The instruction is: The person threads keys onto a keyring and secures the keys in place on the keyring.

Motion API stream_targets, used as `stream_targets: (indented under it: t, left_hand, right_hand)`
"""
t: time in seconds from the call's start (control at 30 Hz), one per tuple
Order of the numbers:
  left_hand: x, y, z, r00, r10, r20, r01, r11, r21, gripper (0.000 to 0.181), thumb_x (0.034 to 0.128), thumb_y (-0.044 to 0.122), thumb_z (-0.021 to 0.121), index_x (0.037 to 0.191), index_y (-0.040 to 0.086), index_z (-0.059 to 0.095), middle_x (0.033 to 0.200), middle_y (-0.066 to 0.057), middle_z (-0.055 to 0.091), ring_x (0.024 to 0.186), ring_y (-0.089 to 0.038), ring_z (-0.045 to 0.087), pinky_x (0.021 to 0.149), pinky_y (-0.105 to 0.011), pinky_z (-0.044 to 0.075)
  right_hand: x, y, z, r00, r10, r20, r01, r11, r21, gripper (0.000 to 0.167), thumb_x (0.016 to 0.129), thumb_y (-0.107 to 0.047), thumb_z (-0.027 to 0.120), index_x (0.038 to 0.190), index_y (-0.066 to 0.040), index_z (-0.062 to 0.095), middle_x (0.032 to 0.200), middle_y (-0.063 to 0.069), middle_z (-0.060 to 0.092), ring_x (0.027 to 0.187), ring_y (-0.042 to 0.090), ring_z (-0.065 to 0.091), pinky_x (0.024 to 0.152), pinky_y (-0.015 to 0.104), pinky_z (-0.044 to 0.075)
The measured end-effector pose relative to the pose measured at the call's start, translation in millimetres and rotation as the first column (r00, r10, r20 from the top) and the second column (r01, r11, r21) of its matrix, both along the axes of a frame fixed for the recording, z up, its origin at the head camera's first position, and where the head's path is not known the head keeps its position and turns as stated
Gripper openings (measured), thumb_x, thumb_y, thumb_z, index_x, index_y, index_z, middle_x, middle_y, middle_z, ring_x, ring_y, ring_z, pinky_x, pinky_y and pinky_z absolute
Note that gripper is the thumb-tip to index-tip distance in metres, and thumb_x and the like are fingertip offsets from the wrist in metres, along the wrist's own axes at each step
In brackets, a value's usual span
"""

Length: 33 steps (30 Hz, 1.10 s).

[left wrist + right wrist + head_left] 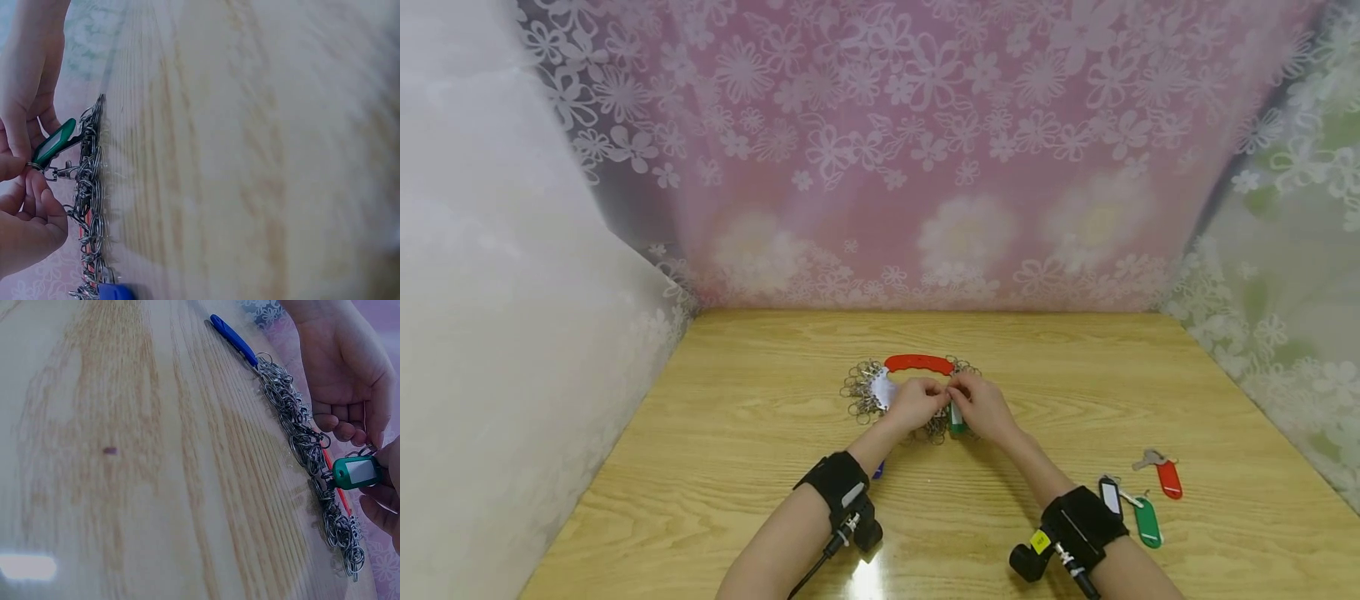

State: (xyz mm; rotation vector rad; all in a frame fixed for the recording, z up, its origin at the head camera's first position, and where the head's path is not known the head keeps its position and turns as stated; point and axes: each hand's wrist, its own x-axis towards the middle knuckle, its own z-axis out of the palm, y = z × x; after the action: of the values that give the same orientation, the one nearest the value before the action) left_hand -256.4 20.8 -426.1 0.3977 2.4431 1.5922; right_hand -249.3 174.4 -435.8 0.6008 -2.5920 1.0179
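Observation:
A key holder lies on the table, with a red grip (917,363), white plate (881,388) and several metal clips and rings (306,450). Over its right half, my left hand (917,402) pinches a small split ring (35,166) at the fingertips. My right hand (987,408) meets it there and holds a green key tag (359,472) by its ring end. The tag has a white label and slants beside a metal clip (64,170). Fingers partly cover the ring, so I cannot tell whether it is hooked on. A blue tag (116,292) hangs from the holder's near left side.
On the table's right lie a red key tag (1169,480) with a key (1151,458), a green tag (1147,522) and a black-framed tag (1109,495), close to my right forearm. A flowered pink curtain (925,167) stands behind the table.

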Motion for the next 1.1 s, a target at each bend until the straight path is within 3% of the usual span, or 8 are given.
stream_targets:
  t: [0.43, 0.9, 1.1]
  left_hand:
    - [-0.5, -2.5, -1.0, 1.0, -0.006, 0.021, 0.005, 0.998, 0.068, 0.015, 0.0914, 0.012, 0.057, 0.088, 0.001, 0.066, 0.071, -0.004, 0.056, 0.057, -0.012, 0.044, 0.052, -0.025, 0.035]
    - [-2.0, -0.9, -0.6, 1.0, 0.021, 0.017, -0.021, 1.0, 0.023, 0.019, 0.0922, 0.015, 0.055, 0.085, 0.001, 0.065, 0.065, 0.001, 0.05, 0.053, -0.011, 0.039, 0.051, -0.025, 0.032]
    - [-1.5, -3.7, -0.6, 0.999, -0.034, -0.032, 0.033, 0.999, -0.009, 0.019, 0.0905, 0.014, 0.06, 0.09, -0.001, 0.07, 0.07, -0.001, 0.057, 0.056, -0.01, 0.042, 0.053, -0.024, 0.034]
  right_hand:
    - [-0.2, -2.2, 0.3, 1.0, 0.005, 0.006, -0.005, 1.0, 0.0, 0.006, 0.089, -0.002, 0.059, 0.086, -0.005, 0.063, 0.081, 0.004, 0.061, 0.074, 0.019, 0.058, 0.066, 0.036, 0.048]
    - [-3.5, -2.4, -2.2, 1.0, -0.001, -0.026, 0.001, 1.0, 0.007, 0.006, 0.088, 0.0, 0.06, 0.086, -0.005, 0.063, 0.081, 0.005, 0.062, 0.075, 0.02, 0.06, 0.065, 0.035, 0.049]
    - [-3.1, -2.1, -1.4, 1.0, -0.021, 0.019, 0.021, 1.0, 0.0, 0.005, 0.089, -0.003, 0.059, 0.086, -0.005, 0.063, 0.08, 0.003, 0.061, 0.074, 0.018, 0.059, 0.066, 0.035, 0.048]
